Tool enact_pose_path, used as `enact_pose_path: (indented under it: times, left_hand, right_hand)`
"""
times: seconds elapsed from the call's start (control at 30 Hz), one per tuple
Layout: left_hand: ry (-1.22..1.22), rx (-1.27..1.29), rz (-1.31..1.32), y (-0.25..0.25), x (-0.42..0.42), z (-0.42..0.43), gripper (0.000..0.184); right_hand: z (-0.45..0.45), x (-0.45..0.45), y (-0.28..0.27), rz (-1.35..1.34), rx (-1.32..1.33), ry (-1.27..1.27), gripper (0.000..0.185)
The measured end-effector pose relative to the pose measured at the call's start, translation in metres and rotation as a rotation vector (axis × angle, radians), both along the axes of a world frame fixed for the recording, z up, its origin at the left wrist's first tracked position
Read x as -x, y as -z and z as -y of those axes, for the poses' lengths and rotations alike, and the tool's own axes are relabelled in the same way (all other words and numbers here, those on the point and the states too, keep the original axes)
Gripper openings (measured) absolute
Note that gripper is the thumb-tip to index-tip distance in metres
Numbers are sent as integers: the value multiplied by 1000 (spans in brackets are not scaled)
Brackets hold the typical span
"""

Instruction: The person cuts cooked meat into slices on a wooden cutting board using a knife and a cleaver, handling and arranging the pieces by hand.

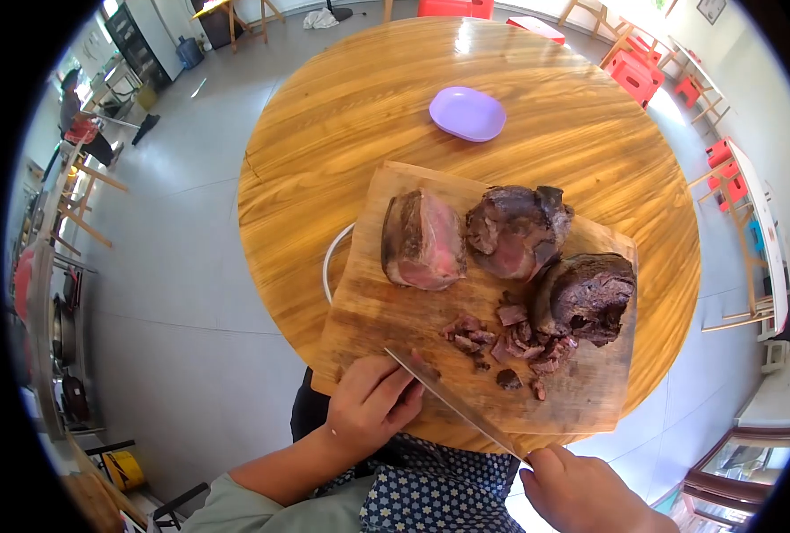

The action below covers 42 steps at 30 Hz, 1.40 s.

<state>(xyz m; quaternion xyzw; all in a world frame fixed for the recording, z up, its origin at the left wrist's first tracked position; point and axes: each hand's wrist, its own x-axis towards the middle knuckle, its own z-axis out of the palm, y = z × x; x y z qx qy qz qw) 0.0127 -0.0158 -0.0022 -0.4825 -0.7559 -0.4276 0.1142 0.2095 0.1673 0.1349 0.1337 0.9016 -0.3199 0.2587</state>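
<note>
A long knife [461, 408] lies slantwise over the near edge of the wooden cutting board [386, 324]. My right hand [577, 489] is wrapped round its handle. Near the blade's tip, my left hand [373, 404] rests on the board with fingers curled together; a small dark piece seems to be under the fingertips, mostly hidden. Farther back on the board sit a pink-faced meat block [426, 240], a dark meat chunk [516, 233] and a large dark chunk [587, 298] at the right. Small cut meat pieces [519, 342] lie in front of them.
The board sits on a round wooden table [324, 115]. A purple plate [468, 114] is at the table's far side. Red stools [633, 78] stand at the upper right. Another person [79, 120] is far off at the upper left, beside worktops.
</note>
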Motion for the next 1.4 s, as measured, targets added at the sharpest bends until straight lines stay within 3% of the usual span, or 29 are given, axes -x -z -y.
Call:
enact_pose_path:
  times: [0.33,0.43,0.6,0.7,0.9,1.0,1.4]
  left_hand:
    - [-31,-20,10,3,-1,4,36]
    - [-44,-7,1,1,-3,3,33]
    - [-31,-3,1,2,-5,4,29]
    - [-7,-29,-20,-6,-5,6,25]
    - [-31,-57,98,-4,-11,7,24]
    - [-21,-53,13,3,-6,7,25]
    - [-30,-24,82,5,-7,6,30]
  right_hand:
    - [0,61,4,-67,-83,-91,20]
    - [5,80,22,-191,9,-55,15]
    - [3,100,36,-363,41,-88,21]
    - [-16,80,36,-461,-6,-22,23]
    - [-12,40,1,-400,-63,114,22]
    - [-2,28,3,-356,-64,102,21]
    - [10,18,31,-371,-35,17,19]
